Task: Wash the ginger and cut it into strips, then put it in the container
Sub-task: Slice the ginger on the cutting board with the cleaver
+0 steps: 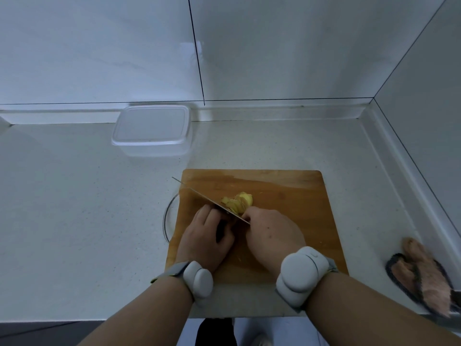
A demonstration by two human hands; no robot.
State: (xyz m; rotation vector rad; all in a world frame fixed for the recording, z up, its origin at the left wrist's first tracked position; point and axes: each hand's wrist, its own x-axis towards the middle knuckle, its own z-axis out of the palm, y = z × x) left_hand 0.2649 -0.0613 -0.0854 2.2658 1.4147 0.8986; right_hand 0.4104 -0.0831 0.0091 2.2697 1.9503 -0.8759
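From my remote seat, the worry is the fingers: my left hand (207, 236) is curled round the dark handle of the knife (212, 201), whose blade runs from left of centre down to the right, ending right against my right hand (270, 233). That right hand is bent over the near end of the ginger (238, 202), fingertips pressing the fanned yellow slices just below the centre of the frame (how far they are tucked back I cannot tell). If the slices slide on the wooden cutting board (287, 196), which looks damp along its far edge, the blade could skid toward those fingertips. The slices also overlap unevenly, so strips may come out ragged. The container (152, 131) sits in the upper left of centre with its lid on, so I judge it needs opening first.
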